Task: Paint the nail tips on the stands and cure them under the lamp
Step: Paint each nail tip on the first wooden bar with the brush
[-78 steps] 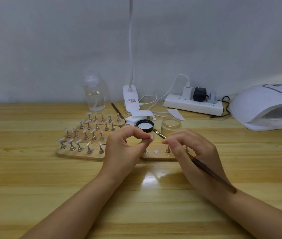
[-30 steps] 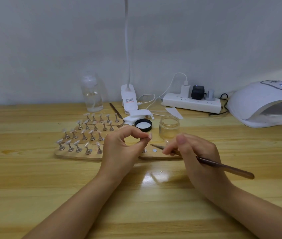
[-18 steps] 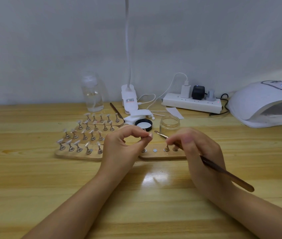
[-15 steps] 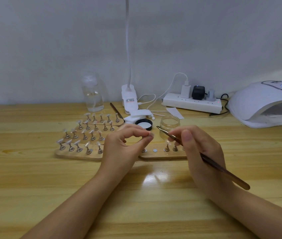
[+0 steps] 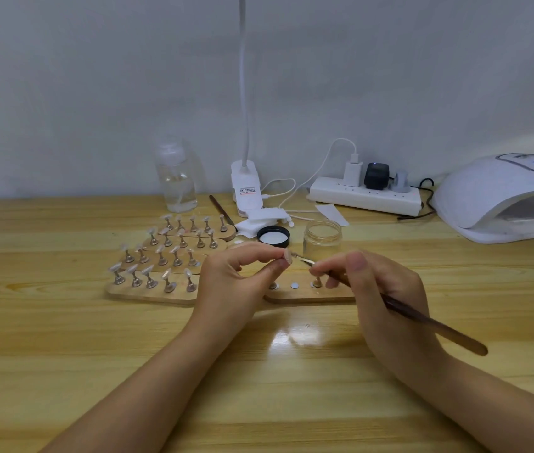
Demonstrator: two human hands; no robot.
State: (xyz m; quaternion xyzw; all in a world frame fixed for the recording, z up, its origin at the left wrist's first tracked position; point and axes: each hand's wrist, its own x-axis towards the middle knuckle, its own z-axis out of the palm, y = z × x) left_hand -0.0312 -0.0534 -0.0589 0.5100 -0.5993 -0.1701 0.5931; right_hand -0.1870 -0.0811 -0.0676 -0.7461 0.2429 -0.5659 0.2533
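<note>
Left hand (image 5: 233, 282) pinches a nail tip (image 5: 287, 256); right hand (image 5: 386, 295), at 3 o'clock, grips the brush (image 5: 422, 318), bristles touching it.

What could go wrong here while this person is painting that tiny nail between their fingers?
The left hand only pinches the nail tip at its fingertips, so a push from the brush in the right hand might flick it loose. The open jar stands just behind both hands; a careless wrist could tip it. The crowded stands sit close to the left hand and might get bumped or smudged.
</note>
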